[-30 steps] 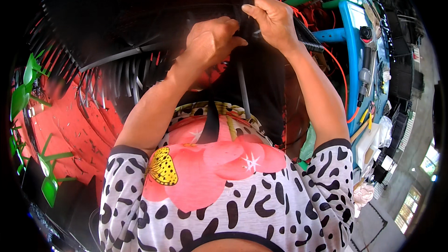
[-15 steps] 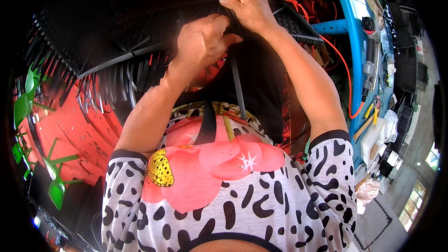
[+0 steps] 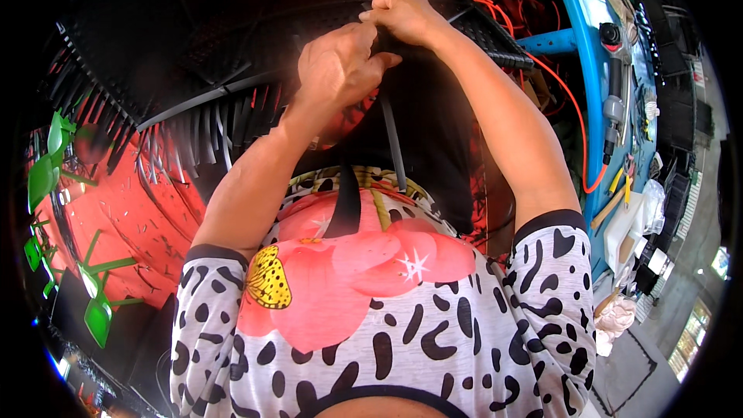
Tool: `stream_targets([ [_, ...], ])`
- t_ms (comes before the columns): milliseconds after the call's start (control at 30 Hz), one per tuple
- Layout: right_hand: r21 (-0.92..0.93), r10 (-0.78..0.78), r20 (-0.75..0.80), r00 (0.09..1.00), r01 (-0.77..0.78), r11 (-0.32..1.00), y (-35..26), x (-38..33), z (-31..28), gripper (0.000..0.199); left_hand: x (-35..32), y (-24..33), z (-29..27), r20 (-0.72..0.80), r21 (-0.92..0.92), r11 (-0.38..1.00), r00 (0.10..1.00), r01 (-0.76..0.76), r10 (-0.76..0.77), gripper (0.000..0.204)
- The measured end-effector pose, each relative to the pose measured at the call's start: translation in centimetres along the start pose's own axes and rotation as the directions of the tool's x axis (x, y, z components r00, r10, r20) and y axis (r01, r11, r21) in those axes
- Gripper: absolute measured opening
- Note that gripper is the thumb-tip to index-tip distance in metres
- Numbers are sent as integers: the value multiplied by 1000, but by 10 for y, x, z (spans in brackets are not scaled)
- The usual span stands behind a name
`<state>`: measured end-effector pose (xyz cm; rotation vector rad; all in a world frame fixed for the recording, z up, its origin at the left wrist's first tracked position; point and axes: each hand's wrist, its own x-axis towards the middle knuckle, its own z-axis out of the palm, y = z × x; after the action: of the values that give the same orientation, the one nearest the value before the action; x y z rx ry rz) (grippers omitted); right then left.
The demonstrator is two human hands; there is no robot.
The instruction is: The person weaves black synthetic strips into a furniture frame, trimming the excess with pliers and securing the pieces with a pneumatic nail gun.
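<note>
My left hand [image 3: 334,68] and my right hand [image 3: 406,18] are close together over the front edge of a black woven panel [image 3: 209,46]. Both are closed, fingertips almost meeting. A flat black strip [image 3: 393,139] hangs below them towards my shirt, and its upper part runs up to my hands. My left fingers pinch around the strip, thumb pointing right. The right fist is curled at the strip's upper part, where the dark background hides most of it. Several loose black strip ends [image 3: 205,135] hang along the panel's edge, left of my left forearm.
To the right stands a blue table [image 3: 584,70] bearing a power tool [image 3: 613,101] and yellow-handled tools [image 3: 621,186]. An orange hose [image 3: 569,101] loops beside it. Green chairs [image 3: 97,313] stand on the left, near a red surface [image 3: 128,224] with scraps.
My right hand has come down slightly towards the left one. The strip end that stuck up above it no longer shows. My left hand has barely moved.
</note>
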<state>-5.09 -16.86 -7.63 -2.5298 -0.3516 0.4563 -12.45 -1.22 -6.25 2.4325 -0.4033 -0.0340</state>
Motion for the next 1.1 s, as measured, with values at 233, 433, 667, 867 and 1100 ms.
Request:
stream_targets([
  [233, 607, 40, -129, 991, 46, 794, -9, -40, -19, 49, -4, -2, -1, -49, 23, 998, 997, -62, 63, 39],
  [433, 224, -8, -515, 857, 144, 964, -15, -63, -12, 44, -2, -8, 2, -100, 41, 994, 989, -102, 106, 38],
  [667, 169, -100, -418, 903, 186, 968, -6, -70, 0, 28, 0, -6, 1, -73, 19, 997, 995, -72, 74, 33],
  [867, 217, -50, -172, 984, 87, 972, -13, -62, -12, 25, -1, -10, 3, -81, -13, 998, 995, -64, 62, 29],
  [1100, -123, -430, -608, 668, 456, 882, -26, -84, 17, 13, -5, -14, 9, -169, -22, 991, 977, -134, 128, 27],
])
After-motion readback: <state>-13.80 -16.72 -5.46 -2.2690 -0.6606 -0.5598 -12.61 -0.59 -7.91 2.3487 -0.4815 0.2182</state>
